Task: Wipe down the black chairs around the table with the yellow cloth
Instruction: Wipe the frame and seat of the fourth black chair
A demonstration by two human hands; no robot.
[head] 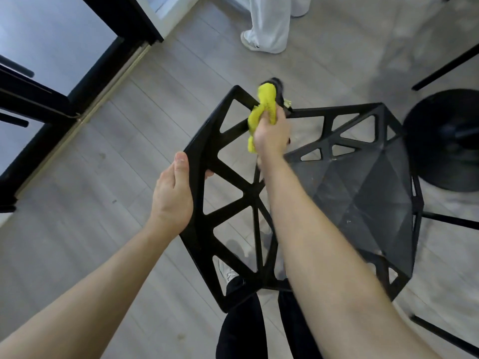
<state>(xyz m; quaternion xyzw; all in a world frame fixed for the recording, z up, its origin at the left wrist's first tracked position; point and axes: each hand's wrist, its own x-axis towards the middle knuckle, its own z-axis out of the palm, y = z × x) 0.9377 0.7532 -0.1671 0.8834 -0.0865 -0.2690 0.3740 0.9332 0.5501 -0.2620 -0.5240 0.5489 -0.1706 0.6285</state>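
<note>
Two hands | left grip (172, 195) clasps one black chair (357, 193) | right grip (270, 136) clutches one yellow cloth (261, 110)

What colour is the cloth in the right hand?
Bright yellow cloth, clearest in the head view.

Your right hand (270, 134) and the yellow cloth (261, 112) are smeared by motion, so you cannot tell where the cloth meets the black chair (225, 174). Your left hand (172, 193) hides its fingers behind the chair's back edge; only the thumb and one fingertip show. Your right forearm covers part of the backrest struts. The second person (269, 24) is cut off at the top edge, legs only. The round black base (445, 141) runs off the right edge.
</note>
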